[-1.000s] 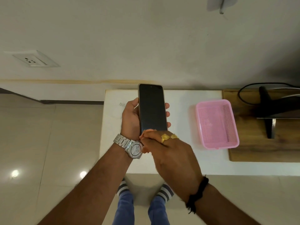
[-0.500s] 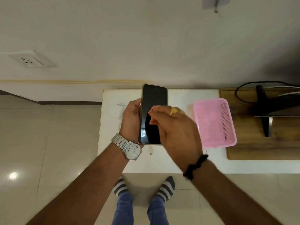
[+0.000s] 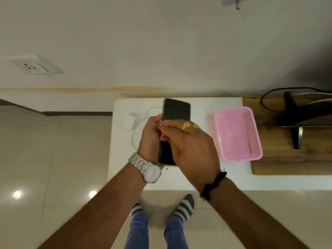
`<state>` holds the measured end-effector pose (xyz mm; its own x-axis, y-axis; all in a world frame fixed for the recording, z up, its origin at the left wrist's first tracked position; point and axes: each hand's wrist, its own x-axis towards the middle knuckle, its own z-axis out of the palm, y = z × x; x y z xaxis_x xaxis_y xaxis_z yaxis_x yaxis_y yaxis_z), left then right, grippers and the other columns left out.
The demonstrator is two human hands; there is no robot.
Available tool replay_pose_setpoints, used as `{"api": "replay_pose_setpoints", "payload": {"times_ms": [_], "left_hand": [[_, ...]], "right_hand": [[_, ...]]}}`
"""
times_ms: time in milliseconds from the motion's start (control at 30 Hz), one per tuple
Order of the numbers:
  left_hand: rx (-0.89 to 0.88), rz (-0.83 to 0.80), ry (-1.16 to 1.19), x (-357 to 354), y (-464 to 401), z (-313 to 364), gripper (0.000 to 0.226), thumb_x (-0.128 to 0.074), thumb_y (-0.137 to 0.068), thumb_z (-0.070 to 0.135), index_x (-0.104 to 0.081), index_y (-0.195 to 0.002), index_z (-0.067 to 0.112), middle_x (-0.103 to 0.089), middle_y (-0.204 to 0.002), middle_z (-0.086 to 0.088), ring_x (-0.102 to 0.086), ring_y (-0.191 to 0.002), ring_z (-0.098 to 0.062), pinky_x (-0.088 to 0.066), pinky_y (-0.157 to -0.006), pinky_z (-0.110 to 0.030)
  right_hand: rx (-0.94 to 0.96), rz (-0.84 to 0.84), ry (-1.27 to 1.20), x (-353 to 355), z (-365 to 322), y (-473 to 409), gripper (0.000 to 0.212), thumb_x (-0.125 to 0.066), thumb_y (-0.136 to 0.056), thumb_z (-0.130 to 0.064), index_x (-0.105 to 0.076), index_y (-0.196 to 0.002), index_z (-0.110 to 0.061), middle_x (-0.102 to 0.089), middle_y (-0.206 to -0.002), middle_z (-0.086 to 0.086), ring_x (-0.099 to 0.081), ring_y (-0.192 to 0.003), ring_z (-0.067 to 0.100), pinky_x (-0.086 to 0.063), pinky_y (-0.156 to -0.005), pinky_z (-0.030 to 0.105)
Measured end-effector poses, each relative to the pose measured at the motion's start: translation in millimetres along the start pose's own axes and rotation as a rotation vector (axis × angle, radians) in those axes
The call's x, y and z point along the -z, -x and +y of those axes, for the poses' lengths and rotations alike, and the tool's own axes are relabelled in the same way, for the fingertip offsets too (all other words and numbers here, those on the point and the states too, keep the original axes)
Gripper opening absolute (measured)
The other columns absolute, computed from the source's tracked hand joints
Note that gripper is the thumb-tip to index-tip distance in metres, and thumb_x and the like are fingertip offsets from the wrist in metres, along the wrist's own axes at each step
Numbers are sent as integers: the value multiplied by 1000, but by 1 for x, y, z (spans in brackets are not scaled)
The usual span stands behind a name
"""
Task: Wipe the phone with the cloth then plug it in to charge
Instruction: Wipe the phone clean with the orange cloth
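**Phone gets a wipe-down before charging**

White tabletop (image 3: 179, 178) against a pale wall sets the scene, with 2 bare hands working above it. The left hand (image 3: 150, 135) clasps the phone (image 3: 177, 112) by its left edge, screen up, its long axis running away from the person toward the wall. The right hand (image 3: 190, 146) lies across the middle of the dark screen, fingers bunched tight; the cloth itself cannot be made out beneath them, so what that grip holds cannot be told for sure. By the look of it, the wiping step is under way. Just left of the phone on the tabletop lies the white charger (image 3: 129, 121), 2 pins pointing at the wall, its cable (image 3: 133, 139) looping toward the left hand, which is the nearer one. A wall socket (image 3: 35, 65) sits well apart at far left. A pink basket (image 3: 237, 135) stands to the right. No brand, label or writing is readable anywhere.
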<state>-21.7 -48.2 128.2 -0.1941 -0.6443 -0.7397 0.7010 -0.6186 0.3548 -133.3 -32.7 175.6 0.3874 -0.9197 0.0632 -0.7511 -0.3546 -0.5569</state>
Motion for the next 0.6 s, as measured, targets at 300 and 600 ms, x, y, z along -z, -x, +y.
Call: {"api": "replay_pose_setpoints", "payload": {"times_ms": [300, 600], "left_hand": [[-48, -46, 16, -4, 6, -3, 31, -58, -82, 40, -73, -87, 13, -67, -90, -10, -66, -84, -26, -50, -82, -36], [-27, -85, -49, 0, 5, -10, 38, -51, -84, 45, -75, -83, 16, -70, -84, -9, -67, -74, -25, -51, -72, -34]], "right_hand": [[-53, 77, -25, 2, 8, -1, 31, -53, -88, -14, -79, -105, -10, -77, -107, 6, -73, -91, 27, -62, -79, 38], [-109, 114, 11, 5, 25, -5, 26, -58, -87, -7, -78, -104, -11, -76, -107, 4, -71, -90, 28, -61, -75, 41]]}}
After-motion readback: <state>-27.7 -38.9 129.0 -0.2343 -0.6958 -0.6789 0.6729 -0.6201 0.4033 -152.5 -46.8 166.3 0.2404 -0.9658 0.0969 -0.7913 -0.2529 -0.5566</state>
